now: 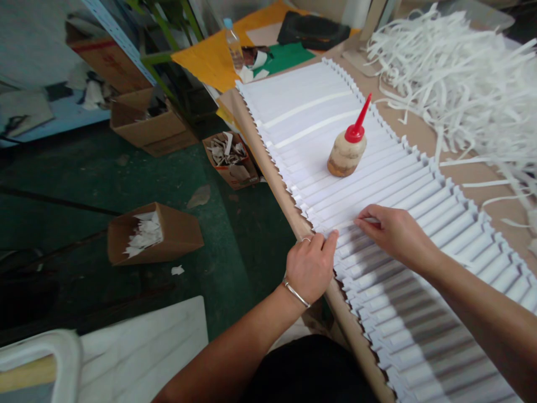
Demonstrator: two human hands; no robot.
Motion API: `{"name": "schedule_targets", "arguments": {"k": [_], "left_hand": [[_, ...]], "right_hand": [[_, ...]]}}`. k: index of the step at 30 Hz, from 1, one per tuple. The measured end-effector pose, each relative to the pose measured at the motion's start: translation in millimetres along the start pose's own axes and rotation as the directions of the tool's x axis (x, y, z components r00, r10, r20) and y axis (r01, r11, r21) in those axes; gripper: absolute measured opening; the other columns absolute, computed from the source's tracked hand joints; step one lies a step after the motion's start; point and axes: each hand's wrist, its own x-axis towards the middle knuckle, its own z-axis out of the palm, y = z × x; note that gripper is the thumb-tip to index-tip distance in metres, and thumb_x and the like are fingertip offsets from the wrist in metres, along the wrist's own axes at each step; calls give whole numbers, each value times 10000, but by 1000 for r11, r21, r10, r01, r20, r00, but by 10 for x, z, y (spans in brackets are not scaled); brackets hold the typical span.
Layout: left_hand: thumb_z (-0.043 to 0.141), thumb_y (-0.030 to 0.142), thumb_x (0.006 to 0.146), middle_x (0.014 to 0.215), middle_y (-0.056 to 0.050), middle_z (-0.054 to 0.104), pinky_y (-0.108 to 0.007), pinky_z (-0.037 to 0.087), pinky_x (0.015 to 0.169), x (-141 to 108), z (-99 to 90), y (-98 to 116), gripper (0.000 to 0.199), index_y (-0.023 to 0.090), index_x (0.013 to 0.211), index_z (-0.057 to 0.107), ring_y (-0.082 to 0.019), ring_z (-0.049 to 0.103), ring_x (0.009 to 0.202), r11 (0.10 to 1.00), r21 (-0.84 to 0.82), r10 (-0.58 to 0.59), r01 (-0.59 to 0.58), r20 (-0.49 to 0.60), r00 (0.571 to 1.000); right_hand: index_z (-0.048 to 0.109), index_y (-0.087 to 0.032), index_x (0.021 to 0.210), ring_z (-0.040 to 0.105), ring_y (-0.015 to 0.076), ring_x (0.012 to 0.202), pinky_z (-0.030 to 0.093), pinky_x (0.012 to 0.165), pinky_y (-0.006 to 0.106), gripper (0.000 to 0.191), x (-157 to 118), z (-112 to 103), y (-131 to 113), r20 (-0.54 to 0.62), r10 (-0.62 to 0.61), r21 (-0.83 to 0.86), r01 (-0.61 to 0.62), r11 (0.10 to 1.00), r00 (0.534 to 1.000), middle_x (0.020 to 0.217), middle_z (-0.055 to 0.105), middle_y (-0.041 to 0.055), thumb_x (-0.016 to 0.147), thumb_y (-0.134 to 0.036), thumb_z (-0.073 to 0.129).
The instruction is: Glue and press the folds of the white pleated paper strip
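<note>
White folded paper pieces (386, 190) lie in a long overlapping row on the brown table. My left hand (311, 264), with a ring and a bracelet, rests at the row's near-left edge, its fingers bent and close together on the paper; anything under them is hidden. To its right, my right hand (384, 226) pinches a thin white strip (346, 225) that runs toward my left fingertips. A glue bottle (347, 152) with a red nozzle stands upright on the paper, beyond both hands. Two loose white strips (311, 109) lie across the sheets farther up.
A big heap of white paper strips (457, 84) covers the table's right side. At the far end are a plastic bottle (234, 45), green paper (287, 59) and a black object (312, 29). Cardboard boxes (180, 232) with paper scraps stand on the floor to the left.
</note>
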Motion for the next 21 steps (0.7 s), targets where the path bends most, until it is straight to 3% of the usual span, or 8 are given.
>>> {"name": "schedule_targets", "arguments": {"k": [9,21], "left_hand": [[530,191,997,906,-35,653,-348,493,694,6,5,-10,349,220,1334,614,-210,631,845,1000,5,-12,12,-28,1000],[532,149,980,868,-21,652,-346,486,704,8,-9,-1,347,214,1310,618,-200,628,807,1000,1,-16,16,-71,997]], "right_hand": [[705,-242,867,658,218,671,417,617,311,276,87,-401,662,-137,164,-57,-173,983,977,710,715,28,846,-496,597],[679,-236,791,657,187,664,427,627,289,217,195,-382,598,-140,202,-1,-204,979,969,681,701,8,818,-447,632]]}}
